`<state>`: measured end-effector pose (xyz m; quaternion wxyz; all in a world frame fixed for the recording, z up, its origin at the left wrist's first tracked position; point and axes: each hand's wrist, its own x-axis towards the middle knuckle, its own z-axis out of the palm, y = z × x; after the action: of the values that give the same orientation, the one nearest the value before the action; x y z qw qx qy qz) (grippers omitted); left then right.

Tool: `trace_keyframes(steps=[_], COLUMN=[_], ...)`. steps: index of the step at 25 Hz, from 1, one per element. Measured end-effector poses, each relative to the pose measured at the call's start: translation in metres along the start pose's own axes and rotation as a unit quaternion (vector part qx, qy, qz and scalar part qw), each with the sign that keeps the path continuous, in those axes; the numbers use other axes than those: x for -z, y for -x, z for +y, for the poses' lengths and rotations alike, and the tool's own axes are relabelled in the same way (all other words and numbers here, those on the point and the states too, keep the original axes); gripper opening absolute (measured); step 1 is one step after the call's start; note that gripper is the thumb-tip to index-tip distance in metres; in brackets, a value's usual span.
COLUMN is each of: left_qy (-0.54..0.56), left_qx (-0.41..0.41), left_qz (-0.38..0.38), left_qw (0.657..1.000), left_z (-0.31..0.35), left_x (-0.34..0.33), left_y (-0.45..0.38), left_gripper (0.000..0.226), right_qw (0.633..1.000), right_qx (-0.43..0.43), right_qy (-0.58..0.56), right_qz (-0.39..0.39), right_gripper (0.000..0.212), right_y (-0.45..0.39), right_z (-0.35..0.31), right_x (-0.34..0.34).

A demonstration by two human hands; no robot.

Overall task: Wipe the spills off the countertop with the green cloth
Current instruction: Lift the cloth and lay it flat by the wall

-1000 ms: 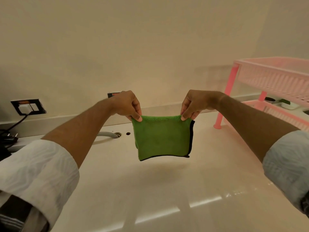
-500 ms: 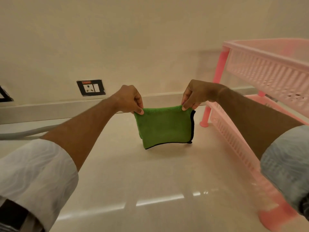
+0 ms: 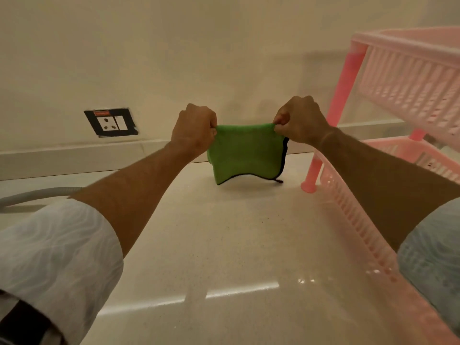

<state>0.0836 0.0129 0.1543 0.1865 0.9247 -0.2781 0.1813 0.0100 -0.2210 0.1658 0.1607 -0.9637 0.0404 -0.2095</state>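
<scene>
A folded green cloth (image 3: pixel 245 153) with a dark edge hangs stretched between my two hands near the back wall. My left hand (image 3: pixel 195 129) pinches its top left corner and my right hand (image 3: pixel 300 120) pinches its top right corner. The cloth's bottom edge touches or nearly touches the pale glossy countertop (image 3: pixel 224 245). No spill shows clearly on the surface.
A pink plastic two-tier rack (image 3: pixel 408 78) stands on the right, its leg (image 3: pixel 311 180) close to the cloth. A black wall socket (image 3: pixel 110 122) sits at the back left. A grey hose (image 3: pixel 37 195) lies on the counter at the left.
Both hands have carried the cloth farther back and lower, so its bottom edge now reaches the countertop. The view has shifted right, bringing the pink rack closer.
</scene>
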Motion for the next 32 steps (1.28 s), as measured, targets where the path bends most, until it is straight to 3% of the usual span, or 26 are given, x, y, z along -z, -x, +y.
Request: trace_keyframes(steps=[3,6,9,15,18,21,23,26,32], left_qy=[-0.007,-0.008,0.003,-0.016,-0.004,-0.007,-0.010,-0.017,-0.034], left_qx=[-0.026,-0.072,-0.097,-0.100,-0.070,-0.027,-0.011,0.000,0.001], left_qz=[0.000,-0.143,-0.265,-0.370,-0.326,-0.257,-0.268,-0.293,-0.309], left_qw=[1.000,0.987,0.959,0.924,0.943,0.966,0.963,0.956,0.951], left_z=[-0.002,-0.008,-0.014,-0.009,-0.008,-0.004,0.002,0.010,0.000], left_x=[-0.012,-0.032,-0.054,-0.085,-0.090,-0.098,-0.107,-0.124,-0.154], left_y=[0.008,0.040,0.074,0.113,0.116,0.115,0.115,0.114,0.107], left_gripper=[0.014,0.012,0.013,0.018,0.009,0.046,0.074,0.086,0.086], right_qw=[0.999,0.988,0.946,0.898,0.918,0.954,0.955,0.951,0.956], right_qx=[0.019,0.027,0.018,0.014,-0.005,-0.023,-0.032,-0.037,-0.031], right_qy=[0.023,0.041,0.046,0.076,0.057,0.063,0.060,0.065,0.063], right_qz=[0.014,-0.146,-0.321,-0.434,-0.393,-0.294,-0.290,-0.301,-0.285], right_gripper=[0.016,0.014,0.013,0.014,0.019,0.050,0.071,0.089,0.090], right_y=[0.009,0.035,0.065,0.093,0.090,0.088,0.090,0.098,0.103], right_z=[0.010,0.019,0.020,0.021,0.023,0.025,0.024,0.023,0.017], right_x=[-0.016,-0.036,-0.060,-0.089,-0.094,-0.101,-0.114,-0.136,-0.168])
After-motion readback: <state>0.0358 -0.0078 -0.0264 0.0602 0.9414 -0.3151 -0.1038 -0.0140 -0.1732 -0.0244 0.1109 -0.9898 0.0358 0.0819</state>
